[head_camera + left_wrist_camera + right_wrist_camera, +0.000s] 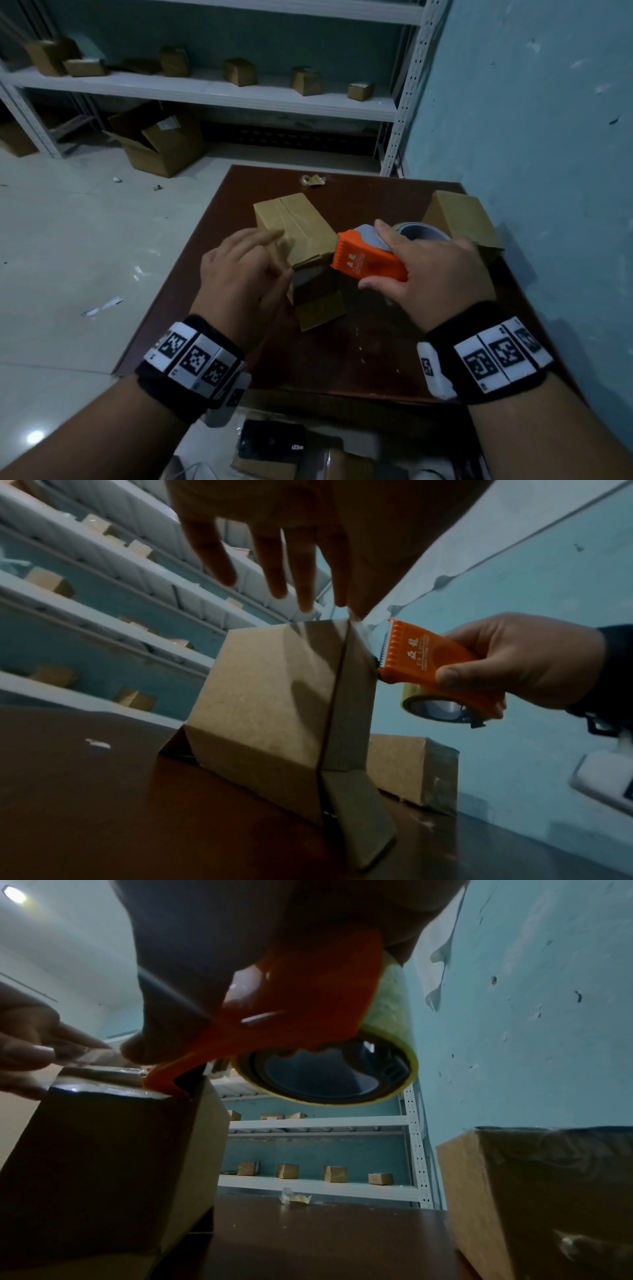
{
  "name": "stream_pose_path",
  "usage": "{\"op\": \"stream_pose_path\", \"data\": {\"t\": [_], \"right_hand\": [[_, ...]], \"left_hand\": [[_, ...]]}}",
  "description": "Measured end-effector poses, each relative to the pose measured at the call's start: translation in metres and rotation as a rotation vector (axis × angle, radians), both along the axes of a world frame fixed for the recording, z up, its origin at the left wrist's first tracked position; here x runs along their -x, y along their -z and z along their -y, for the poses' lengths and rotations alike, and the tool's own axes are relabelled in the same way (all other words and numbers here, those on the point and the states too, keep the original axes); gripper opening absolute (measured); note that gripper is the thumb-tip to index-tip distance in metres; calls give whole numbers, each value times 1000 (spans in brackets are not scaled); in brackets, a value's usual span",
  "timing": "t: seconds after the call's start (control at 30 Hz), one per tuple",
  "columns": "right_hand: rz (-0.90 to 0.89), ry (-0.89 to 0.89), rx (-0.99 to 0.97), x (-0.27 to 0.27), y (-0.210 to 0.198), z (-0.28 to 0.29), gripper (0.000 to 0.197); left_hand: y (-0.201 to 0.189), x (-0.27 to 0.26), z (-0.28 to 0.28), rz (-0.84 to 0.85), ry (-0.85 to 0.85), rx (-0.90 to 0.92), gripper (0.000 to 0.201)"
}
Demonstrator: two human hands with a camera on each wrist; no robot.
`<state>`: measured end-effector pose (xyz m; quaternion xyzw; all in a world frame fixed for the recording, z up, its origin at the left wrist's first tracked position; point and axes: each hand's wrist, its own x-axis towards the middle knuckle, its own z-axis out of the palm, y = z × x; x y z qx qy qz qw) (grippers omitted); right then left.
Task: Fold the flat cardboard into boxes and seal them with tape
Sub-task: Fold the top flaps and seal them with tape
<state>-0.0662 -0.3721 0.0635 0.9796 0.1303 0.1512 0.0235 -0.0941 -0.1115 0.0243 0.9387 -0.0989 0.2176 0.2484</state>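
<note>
1. While the cardboard box [294,226] stands on the brown table [359,359] near its middle, its lower flaps splay outward against the tabletop, and clear tape runs along the top seam.
2. Left hand [239,274]: fingers extended and relaxed, grasping nothing; the fingertips [304,604] rest at the near top edge of the box, on the taped corner.
3. Right hand [442,274]: fingers and thumb wrapped around the orange tape dispenser [368,262], which carries a roll of clear tape [390,1015]. The serrated cutting edge of the dispenser meets the upper right corner of the box.
4. Second, sealed box [462,219]: on the table to the right, beside the blue wall [548,137], apart from the first.
5. Crumpled tape scrap [312,180]: at the far table edge.
6. Background: white shelving [205,92] holding several small boxes, and an open carton [161,144] on the floor.
</note>
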Motion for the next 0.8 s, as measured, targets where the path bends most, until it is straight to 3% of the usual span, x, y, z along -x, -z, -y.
{"op": "stream_pose_path", "data": {"t": [0.17,0.33,0.43,0.63,0.8], "right_hand": [[-57,28,39,-11,6,-4,98],[-105,31,117,-20,10,-8,95],[-59,76,123,-29,17,-5,95],[-94,91,105,-42,25,0,95],[-114,70,87,-43,25,-5,96]], "left_hand": [[-4,-13,-9,0,97,-28,33],[5,-26,-9,-175,-25,-56,17],[18,-27,-10,-218,-34,-131,56],[8,-30,-9,-91,-110,-107,38],[0,-39,-4,-179,-131,-124,81]]}}
